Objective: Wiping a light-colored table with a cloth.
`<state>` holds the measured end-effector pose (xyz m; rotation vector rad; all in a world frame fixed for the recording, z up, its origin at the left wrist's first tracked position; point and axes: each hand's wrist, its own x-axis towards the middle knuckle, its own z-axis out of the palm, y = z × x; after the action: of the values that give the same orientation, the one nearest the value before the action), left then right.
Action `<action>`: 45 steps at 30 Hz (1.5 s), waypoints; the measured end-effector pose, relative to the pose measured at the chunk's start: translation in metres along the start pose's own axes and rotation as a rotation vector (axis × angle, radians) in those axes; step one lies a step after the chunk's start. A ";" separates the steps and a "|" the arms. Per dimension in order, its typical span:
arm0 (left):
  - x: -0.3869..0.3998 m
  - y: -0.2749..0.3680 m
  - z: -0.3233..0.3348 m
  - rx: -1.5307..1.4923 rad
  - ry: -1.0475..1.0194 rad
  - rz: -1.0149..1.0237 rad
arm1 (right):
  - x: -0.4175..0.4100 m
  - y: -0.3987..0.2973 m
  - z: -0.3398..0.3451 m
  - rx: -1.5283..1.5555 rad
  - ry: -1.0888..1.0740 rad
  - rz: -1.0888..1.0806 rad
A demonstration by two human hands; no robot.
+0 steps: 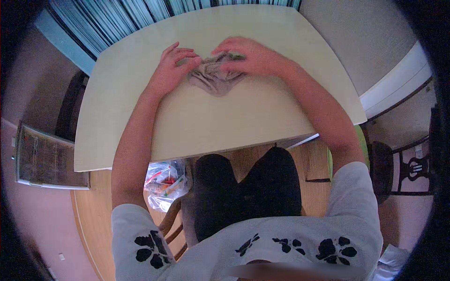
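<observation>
A crumpled greyish-brown cloth (218,79) lies on the pale wooden table (225,119), between my two hands. My right hand (246,56) rests over the cloth's right side, thumb and fingers apart on either side of a fold; whether it grips the fabric is not clear. At the cloth's upper left edge is my left hand (178,63), its fingers spread and curved, the thumb tip by the fabric. A small greenish patch shows under my right hand; what it is cannot be told.
Below the table's front edge, a clear plastic bag (165,184) with colourful contents is beside a wooden chair (172,214). Striped fabric (116,21) hangs behind the table. A dark chair (383,168) stands at the right, and a framed glass panel (51,158) is at the left.
</observation>
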<state>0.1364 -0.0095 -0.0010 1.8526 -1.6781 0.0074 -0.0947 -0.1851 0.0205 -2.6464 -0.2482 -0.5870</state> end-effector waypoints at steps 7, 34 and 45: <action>-0.004 -0.002 -0.003 0.000 -0.085 0.042 | -0.011 0.016 -0.031 0.033 -0.111 0.430; 0.002 0.014 0.010 0.078 0.119 0.176 | -0.013 0.057 -0.018 -0.357 0.183 0.534; -0.011 0.027 0.018 0.362 -0.260 0.300 | -0.018 0.045 -0.027 -0.399 -0.060 0.690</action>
<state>0.1030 -0.0074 -0.0083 1.8975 -2.2474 0.2168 -0.1088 -0.2382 0.0187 -2.8567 0.8163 -0.3420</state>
